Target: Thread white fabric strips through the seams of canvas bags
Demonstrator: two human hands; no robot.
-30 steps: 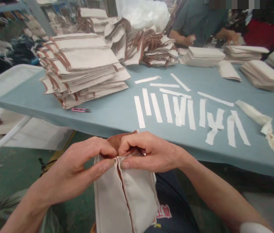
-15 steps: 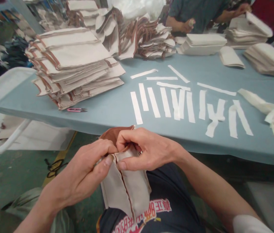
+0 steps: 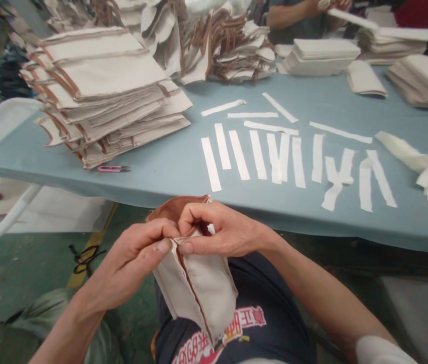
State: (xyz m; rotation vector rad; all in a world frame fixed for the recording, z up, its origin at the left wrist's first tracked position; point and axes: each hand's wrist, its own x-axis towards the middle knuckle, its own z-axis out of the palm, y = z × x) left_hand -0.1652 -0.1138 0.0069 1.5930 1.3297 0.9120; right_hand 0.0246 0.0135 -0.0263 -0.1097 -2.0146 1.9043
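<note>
Between my hands is a cream fabric pouch with a brown lining and a brown-edged seam running down its front. My left hand pinches the upper edge just left of that seam, thumb on the outside. On the other side of the seam my right hand grips the same edge, its bent fingers tucked over into the opening. The pouch hangs above my lap, in front of a dark printed garment. The fingertips inside the opening are partly hidden.
A blue-covered table lies ahead. On it are a tall stack of cream pieces, pink thread snips, several white strips and a twisted cream strip. Folded cream pieces stand at the back, near another person's arm.
My hands keep hold of the pouch and have shifted slightly left, its seam edges spread a little more. The view has tilted slightly. Across the table, the other person's hands have moved.
</note>
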